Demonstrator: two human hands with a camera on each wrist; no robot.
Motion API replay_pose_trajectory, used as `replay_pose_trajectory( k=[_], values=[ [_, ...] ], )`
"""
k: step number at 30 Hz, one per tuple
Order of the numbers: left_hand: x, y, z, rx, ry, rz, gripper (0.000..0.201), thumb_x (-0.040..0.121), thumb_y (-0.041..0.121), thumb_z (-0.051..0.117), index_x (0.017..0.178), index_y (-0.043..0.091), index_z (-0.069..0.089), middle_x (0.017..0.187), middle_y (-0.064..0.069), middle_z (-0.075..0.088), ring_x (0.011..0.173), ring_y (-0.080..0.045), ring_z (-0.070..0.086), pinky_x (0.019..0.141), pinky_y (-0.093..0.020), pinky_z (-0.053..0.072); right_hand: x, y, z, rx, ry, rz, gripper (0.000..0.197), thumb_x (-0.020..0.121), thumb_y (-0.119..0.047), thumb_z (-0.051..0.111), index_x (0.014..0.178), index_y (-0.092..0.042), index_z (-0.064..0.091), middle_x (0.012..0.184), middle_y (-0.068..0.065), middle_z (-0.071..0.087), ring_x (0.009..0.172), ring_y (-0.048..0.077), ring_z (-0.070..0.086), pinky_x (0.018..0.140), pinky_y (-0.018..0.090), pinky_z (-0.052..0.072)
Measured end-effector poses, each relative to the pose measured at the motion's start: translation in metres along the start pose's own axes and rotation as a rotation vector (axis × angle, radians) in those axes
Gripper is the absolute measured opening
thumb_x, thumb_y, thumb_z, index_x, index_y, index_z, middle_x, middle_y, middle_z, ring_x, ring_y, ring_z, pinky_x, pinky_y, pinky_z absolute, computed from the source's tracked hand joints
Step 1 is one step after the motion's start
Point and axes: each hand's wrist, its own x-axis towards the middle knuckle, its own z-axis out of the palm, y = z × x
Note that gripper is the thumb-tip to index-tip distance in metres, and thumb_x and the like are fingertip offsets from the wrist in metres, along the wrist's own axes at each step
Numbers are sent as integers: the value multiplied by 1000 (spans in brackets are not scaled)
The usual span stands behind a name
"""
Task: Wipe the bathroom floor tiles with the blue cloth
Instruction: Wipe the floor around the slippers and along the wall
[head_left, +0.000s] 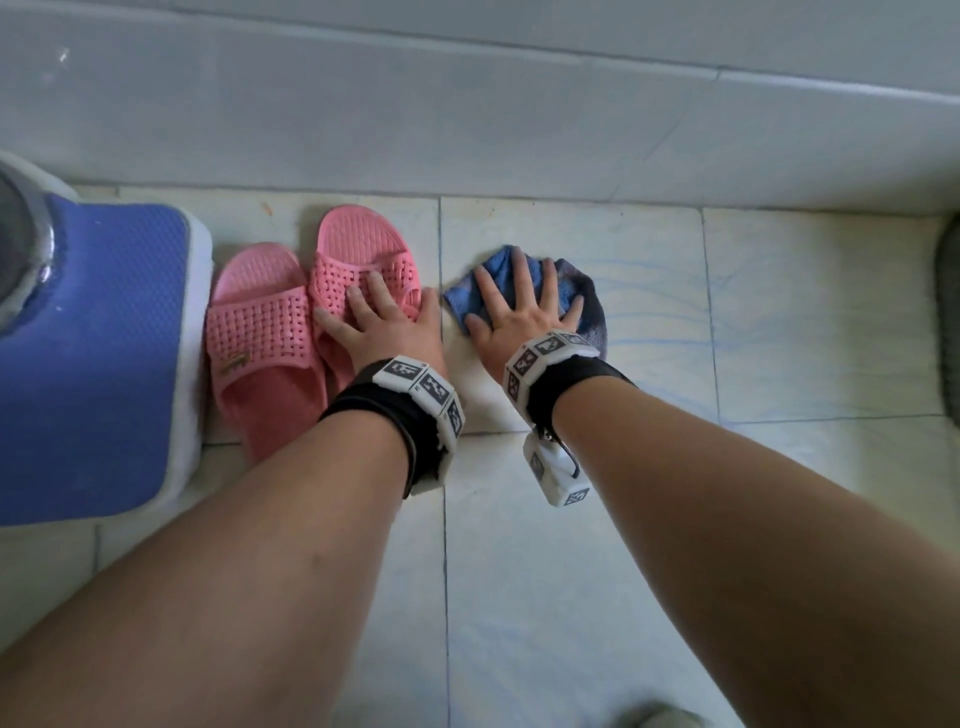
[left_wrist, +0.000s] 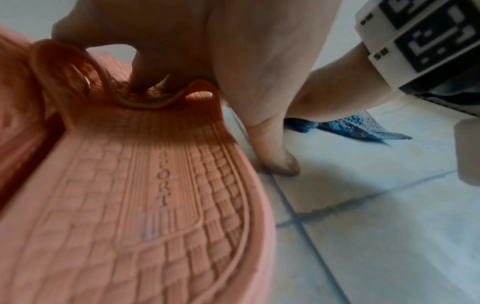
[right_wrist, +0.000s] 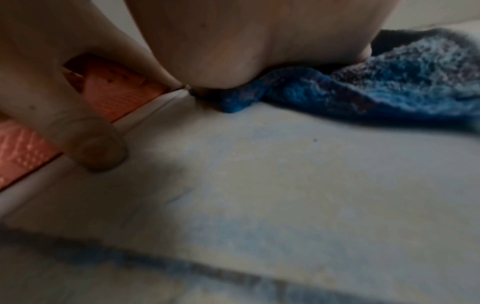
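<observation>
The blue cloth (head_left: 592, 296) lies bunched on a pale floor tile (head_left: 571, 571) near the back wall. My right hand (head_left: 524, 312) presses flat on it with fingers spread; the cloth (right_wrist: 389, 82) shows under the palm (right_wrist: 233, 41), and the thumb (right_wrist: 96, 152) touches the tile. My left hand (head_left: 384, 322) rests on the strap of the right pink slipper (head_left: 363, 244), fingers fairly straight. In the left wrist view the fingers (left_wrist: 182, 41) press the strap down on the slipper (left_wrist: 130, 205), the thumb (left_wrist: 275, 156) reaches the floor, and the cloth (left_wrist: 363, 125) lies beyond it.
A second pink slipper (head_left: 260, 332) lies left of the first. A blue-topped white platform (head_left: 93, 364) with a metal object (head_left: 21, 234) on it stands at the far left. A grey wall (head_left: 467, 130) closes the back. A dark object (head_left: 948, 312) sits at the right edge.
</observation>
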Motion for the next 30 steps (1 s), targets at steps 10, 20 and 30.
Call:
replay_pose_trajectory(
  k=[10, 20, 30],
  values=[
    [-8, -1, 0, -24, 35, 33, 76, 97, 50, 54, 155, 38, 8, 162, -26, -7, 149, -47, -2, 109, -76, 0, -3, -18, -4, 69, -107, 72, 63, 100, -53, 28, 153, -41, -3, 160, -1, -26, 145, 34, -25, 114, 66, -6],
    [-12, 0, -13, 24, -81, -12, 120, 68, 70, 75, 155, 40, -3, 162, -21, -16, 150, -43, -7, 110, -74, 2, 0, -11, -1, 106, -87, -5, 64, 100, -55, 29, 154, -41, -2, 160, 0, -26, 144, 37, -26, 111, 67, -10],
    [-13, 1, -16, 66, -99, -24, 136, 57, 76, 79, 155, 39, -8, 162, -22, -18, 150, -42, -9, 110, -74, 2, 0, -6, 4, 127, -9, -30, 64, 99, -55, 32, 154, -41, 2, 162, -1, -20, 146, 35, -21, 113, 65, -8]
  ],
)
